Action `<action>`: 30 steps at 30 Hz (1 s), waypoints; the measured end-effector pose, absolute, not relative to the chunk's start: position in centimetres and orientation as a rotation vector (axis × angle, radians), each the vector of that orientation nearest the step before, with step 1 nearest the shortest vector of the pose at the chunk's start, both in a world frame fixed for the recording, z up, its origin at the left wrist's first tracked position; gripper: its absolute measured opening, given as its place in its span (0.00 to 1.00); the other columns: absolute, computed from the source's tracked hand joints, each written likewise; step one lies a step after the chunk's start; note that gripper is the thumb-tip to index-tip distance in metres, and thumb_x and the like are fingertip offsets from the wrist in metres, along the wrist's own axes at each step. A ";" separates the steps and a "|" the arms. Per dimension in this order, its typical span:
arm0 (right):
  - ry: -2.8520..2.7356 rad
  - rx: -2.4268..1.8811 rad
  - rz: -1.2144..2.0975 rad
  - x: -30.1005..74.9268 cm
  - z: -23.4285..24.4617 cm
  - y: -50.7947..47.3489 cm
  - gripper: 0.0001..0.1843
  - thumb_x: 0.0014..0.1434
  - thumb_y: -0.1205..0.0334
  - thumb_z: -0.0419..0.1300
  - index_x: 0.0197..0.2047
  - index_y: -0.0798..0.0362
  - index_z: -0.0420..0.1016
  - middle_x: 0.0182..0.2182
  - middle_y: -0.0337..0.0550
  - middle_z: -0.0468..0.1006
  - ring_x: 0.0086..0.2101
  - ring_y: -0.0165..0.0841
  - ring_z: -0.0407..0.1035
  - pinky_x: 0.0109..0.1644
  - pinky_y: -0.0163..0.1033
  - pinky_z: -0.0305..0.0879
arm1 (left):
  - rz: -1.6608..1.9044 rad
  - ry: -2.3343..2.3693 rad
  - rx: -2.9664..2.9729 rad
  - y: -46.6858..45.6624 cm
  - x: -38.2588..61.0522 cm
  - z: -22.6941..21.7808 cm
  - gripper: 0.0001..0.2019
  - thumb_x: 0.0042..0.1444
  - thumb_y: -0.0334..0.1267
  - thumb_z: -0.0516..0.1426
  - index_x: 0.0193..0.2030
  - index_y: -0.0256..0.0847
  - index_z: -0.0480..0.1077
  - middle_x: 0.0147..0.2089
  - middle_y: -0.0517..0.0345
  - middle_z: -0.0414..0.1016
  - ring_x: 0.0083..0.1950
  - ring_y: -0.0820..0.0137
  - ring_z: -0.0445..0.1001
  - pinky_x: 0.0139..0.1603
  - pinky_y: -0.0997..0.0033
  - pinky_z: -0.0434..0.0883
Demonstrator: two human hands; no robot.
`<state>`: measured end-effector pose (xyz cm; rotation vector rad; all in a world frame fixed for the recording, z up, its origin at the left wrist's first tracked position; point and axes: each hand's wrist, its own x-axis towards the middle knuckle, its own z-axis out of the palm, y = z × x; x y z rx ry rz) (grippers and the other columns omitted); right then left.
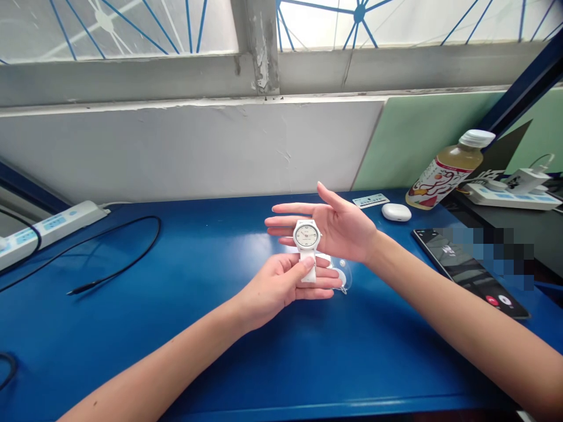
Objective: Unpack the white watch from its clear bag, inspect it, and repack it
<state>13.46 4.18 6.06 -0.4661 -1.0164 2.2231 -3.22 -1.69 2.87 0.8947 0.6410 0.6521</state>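
A white wristwatch (307,237) with a round pale dial stands upright above the blue table (211,351). My left hand (281,285) pinches its lower strap between thumb and fingers. My right hand (328,225) is flat and open just behind the watch, palm facing me, fingers stretched to the left. A small clear plastic piece (342,275) lies on the table beside my left fingers.
A phone (470,271) with a lit screen lies to the right. Behind it are a white earbud case (396,212), a small card (370,201) and a tilted drink bottle (448,170). A power strip (48,228) and a black cable (114,258) lie at the left.
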 end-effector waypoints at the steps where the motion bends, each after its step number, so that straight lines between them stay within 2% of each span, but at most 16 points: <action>1: -1.006 -0.456 2.232 13.5 6.0 4.2 0.37 0.66 0.36 0.43 0.56 0.59 0.73 0.57 0.59 0.75 0.56 0.46 0.70 0.64 0.53 0.59 | 0.656 0.637 0.890 -1.7 -3.2 2.9 0.16 0.65 0.44 0.59 0.48 0.29 0.75 0.48 0.36 0.81 0.51 0.54 0.80 0.53 0.58 0.75; 6: -0.962 -0.433 2.227 13.8 6.1 4.3 0.44 0.62 0.30 0.44 0.58 0.62 0.70 0.58 0.64 0.73 0.58 0.50 0.68 0.64 0.56 0.58 | 0.667 0.689 0.879 -1.5 -3.3 3.0 0.17 0.64 0.45 0.60 0.47 0.29 0.75 0.47 0.35 0.81 0.51 0.52 0.80 0.54 0.54 0.75; 12: -0.942 -0.394 2.228 13.9 5.8 4.3 0.47 0.61 0.29 0.43 0.60 0.64 0.67 0.58 0.66 0.73 0.59 0.51 0.67 0.65 0.56 0.56 | 0.679 0.715 0.872 -1.5 -3.2 3.1 0.17 0.66 0.44 0.58 0.47 0.28 0.76 0.46 0.36 0.81 0.49 0.55 0.81 0.51 0.58 0.76; 17: -0.957 -0.410 2.214 14.0 5.8 4.4 0.46 0.60 0.28 0.43 0.59 0.63 0.68 0.58 0.65 0.73 0.59 0.51 0.66 0.64 0.57 0.57 | 0.667 0.710 0.877 -1.4 -3.3 3.2 0.17 0.68 0.44 0.56 0.48 0.28 0.75 0.46 0.36 0.81 0.49 0.56 0.81 0.50 0.60 0.77; 22: -0.953 -0.405 2.200 14.0 5.7 4.4 0.45 0.61 0.30 0.43 0.57 0.64 0.70 0.56 0.64 0.75 0.59 0.51 0.67 0.65 0.57 0.57 | 0.648 0.682 0.886 -1.4 -3.4 3.3 0.18 0.67 0.45 0.56 0.48 0.28 0.75 0.46 0.36 0.81 0.49 0.54 0.81 0.50 0.57 0.77; 25: -0.987 -0.473 2.159 13.8 5.5 4.5 0.41 0.63 0.32 0.43 0.53 0.63 0.74 0.54 0.62 0.77 0.57 0.49 0.69 0.64 0.54 0.59 | 0.666 0.671 0.899 -1.3 -3.4 3.3 0.18 0.67 0.46 0.56 0.48 0.29 0.74 0.46 0.36 0.81 0.49 0.54 0.82 0.51 0.56 0.76; 30: -1.260 -0.646 1.883 13.8 6.2 4.6 0.21 0.66 0.49 0.55 0.49 0.55 0.78 0.49 0.51 0.81 0.51 0.41 0.74 0.61 0.48 0.64 | 0.900 0.774 1.233 -0.7 -4.0 2.8 0.19 0.68 0.49 0.54 0.49 0.31 0.72 0.48 0.40 0.81 0.50 0.56 0.81 0.53 0.55 0.76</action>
